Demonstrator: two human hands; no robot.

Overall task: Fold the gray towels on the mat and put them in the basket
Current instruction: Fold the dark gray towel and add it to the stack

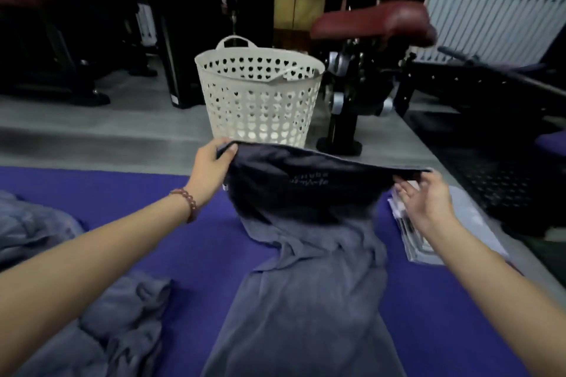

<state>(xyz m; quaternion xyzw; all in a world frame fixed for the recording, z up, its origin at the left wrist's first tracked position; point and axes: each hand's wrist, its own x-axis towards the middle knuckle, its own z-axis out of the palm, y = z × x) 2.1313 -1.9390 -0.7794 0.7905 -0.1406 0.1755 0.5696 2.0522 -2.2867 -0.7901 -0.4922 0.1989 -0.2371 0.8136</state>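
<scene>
Your left grip [214, 162] and right grip [424, 199] each pinch a top corner of the gray towel [306, 285], mid-frame, below the basket [260, 101], above the mat [199, 239].

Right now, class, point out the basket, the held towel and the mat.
basket [260, 107]: head view, perforated front wall.
held towel [306, 193]: head view, lifted part below its top edge.
mat [199, 239]: head view, bare purple patch left of the towel.
</scene>
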